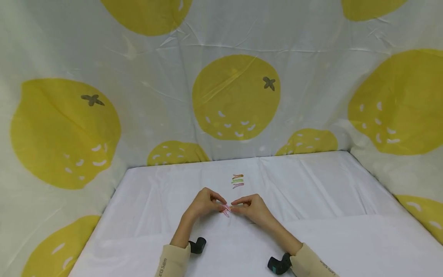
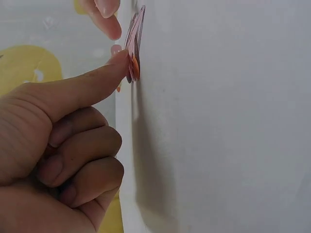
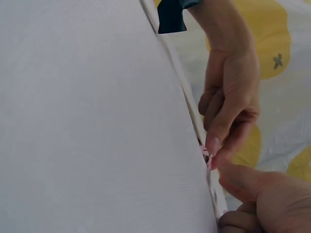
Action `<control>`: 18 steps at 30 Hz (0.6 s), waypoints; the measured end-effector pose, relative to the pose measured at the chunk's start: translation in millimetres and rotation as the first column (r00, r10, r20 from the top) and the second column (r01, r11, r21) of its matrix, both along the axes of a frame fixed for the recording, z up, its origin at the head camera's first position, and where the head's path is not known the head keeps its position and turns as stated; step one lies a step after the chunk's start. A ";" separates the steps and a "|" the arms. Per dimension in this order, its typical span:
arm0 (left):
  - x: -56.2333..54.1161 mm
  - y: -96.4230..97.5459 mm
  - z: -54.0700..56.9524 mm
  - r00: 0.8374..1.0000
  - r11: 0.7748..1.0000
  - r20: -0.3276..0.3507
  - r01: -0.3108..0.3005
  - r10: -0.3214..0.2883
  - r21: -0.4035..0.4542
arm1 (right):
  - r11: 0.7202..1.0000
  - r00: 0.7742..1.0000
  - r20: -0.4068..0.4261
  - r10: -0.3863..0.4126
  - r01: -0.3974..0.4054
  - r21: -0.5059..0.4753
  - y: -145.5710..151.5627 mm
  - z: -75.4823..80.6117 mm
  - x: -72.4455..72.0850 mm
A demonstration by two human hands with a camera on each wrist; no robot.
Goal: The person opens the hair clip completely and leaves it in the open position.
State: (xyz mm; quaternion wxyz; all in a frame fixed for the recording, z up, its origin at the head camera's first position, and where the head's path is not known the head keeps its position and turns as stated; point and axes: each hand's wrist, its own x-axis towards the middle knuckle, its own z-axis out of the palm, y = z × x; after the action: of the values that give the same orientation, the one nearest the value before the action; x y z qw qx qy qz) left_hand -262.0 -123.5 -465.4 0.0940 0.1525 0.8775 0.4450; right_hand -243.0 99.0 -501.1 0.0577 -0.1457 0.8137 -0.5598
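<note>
White desk (image 1: 328, 242), left hand (image 1: 204, 202) fingers clamped on pink clips (image 2: 134, 46), cannot tell right hand (image 1: 257, 209) fingers' hold, three clips (image 1: 238, 181) at twelve o'clock.

In the lower middle of the head view, a bunch of clips (image 1: 226, 211) is between two hands, over the table (image 1: 311, 192). The left hand (image 1: 204, 202) is on the left side of the bunch, and the right hand (image 1: 256, 211) is just beside it on the right. Higher in the frame, past the hands, three more clips (image 1: 237, 181) lie on the table in a line, one above the next. A curtain (image 1: 155, 96) is behind the table and along both sides. Near the bottom edge, a camera (image 1: 198, 245) is by the left wrist and another camera (image 1: 278, 264) by the right.
</note>
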 end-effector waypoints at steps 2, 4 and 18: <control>0.0 2.0 -1.1 1.000 1.000 0.006 -0.001 0.000 0.009 | 1.000 1.000 -0.011 -0.006 0.006 0.019 0.6 -0.1 1.1; -0.1 3.8 -2.1 1.000 1.000 0.018 -0.001 0.001 0.019 | 0.999 1.000 -0.021 -0.003 0.004 0.036 1.0 -0.1 2.2; 3.4 5.3 1.4 0.997 1.000 0.078 0.003 -0.003 0.012 | 0.994 0.998 -0.064 0.001 0.006 0.108 -4.4 3.3 3.2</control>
State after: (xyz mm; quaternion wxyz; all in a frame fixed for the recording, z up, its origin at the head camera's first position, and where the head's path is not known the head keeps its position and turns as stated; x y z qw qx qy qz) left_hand -258.6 -118.2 -464.1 0.1278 0.1370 0.8702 0.4558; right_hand -239.8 94.5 -497.8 0.0385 -0.1591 0.8444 -0.5102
